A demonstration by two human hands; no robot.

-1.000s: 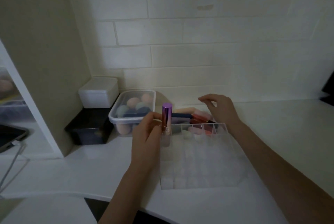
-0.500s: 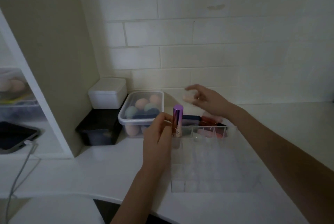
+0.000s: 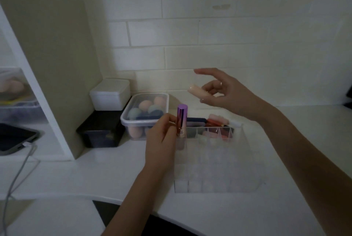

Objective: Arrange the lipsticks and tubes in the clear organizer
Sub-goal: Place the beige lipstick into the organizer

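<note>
A clear organizer [image 3: 219,174] with many small square cells sits on the white counter. My left hand [image 3: 162,140] holds a purple-capped lip gloss tube [image 3: 182,121] upright in the organizer's back left cell. My right hand [image 3: 224,92] is raised above the back of the organizer and pinches a pale peach lipstick tube [image 3: 197,91] between thumb and fingers. A pile of red, pink and dark blue lipsticks and tubes [image 3: 211,122] lies just behind the organizer.
A lidded clear tub of makeup sponges [image 3: 146,111] stands left of the pile. Beside it a white box [image 3: 110,93] rests on a black box [image 3: 101,131]. A white shelf divider [image 3: 57,83], a tablet [image 3: 13,138] and a grey cable [image 3: 17,174] are at the left.
My right hand has lifted off the pile with the pale peach tube and risen above the organizer. My left hand keeps the purple-capped tube at the back left cell.
</note>
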